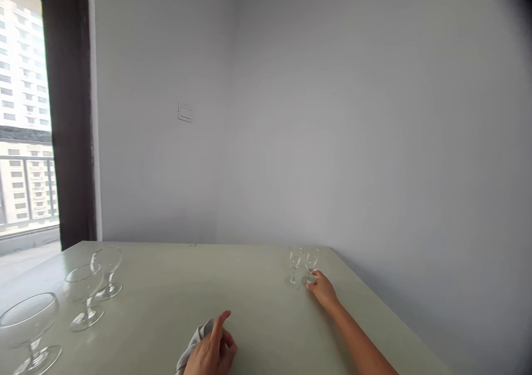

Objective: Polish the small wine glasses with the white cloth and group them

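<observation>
At the far right of the table, my right hand [323,291] reaches out, its thumb and fingers closed at the lower stem and foot of a small clear stemmed glass [311,257]. That glass stands upright. Close on its left is a matching stemmed glass [295,260], also upright. Near the bottom middle, my left hand [213,348] is partly curled around a bunched grey cloth [195,339]. Its index finger points forward and the other fingers are bent; part of its grip is hidden.
Along the table's left side stand three wide-bowled stemmed glasses: a near one [29,322], a middle one [84,286] and a far one [108,261]. The pale green table [187,275] meets grey walls [332,114] behind and right. A window is at the left.
</observation>
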